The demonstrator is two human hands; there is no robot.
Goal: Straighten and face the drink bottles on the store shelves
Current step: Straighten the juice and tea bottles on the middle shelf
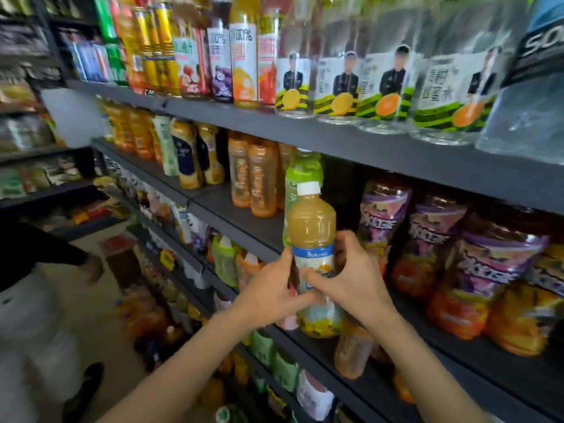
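I am in a store aisle, facing dark metal shelves (pixel 351 141) that run away to my left and are packed with drinks on every level. The middle shelf (pixel 244 221) has a bare strip of board along its front edge, between the orange bottles (pixel 254 178) standing further back on the left and the purple-labelled bottles (pixel 427 239) crowding the right; that strip and the dark gap behind my hands are the only open room here. The shelf above hangs low over this level, so there is little space over the bottle tops. On that upper shelf, clear bottles (pixel 387 87) with orange slices on their labels stand right at the lip.

I hold a juice bottle (pixel 312 239) with a white cap just in front of the middle shelf's edge, off the board. It is upright, long axis vertical, cap up and leaning slightly towards the shelf, with its blue and white label turned towards me. A green bottle (pixel 300 175) stands directly behind it. My left hand (pixel 271 288) grips the lower left side, thumb lying across the label. My right hand (pixel 354 276) wraps the right side, fingers curled round the label band.

At the far left, another person's dark sleeve (pixel 45 251) reaches into the aisle over the floor (pixel 91 306).
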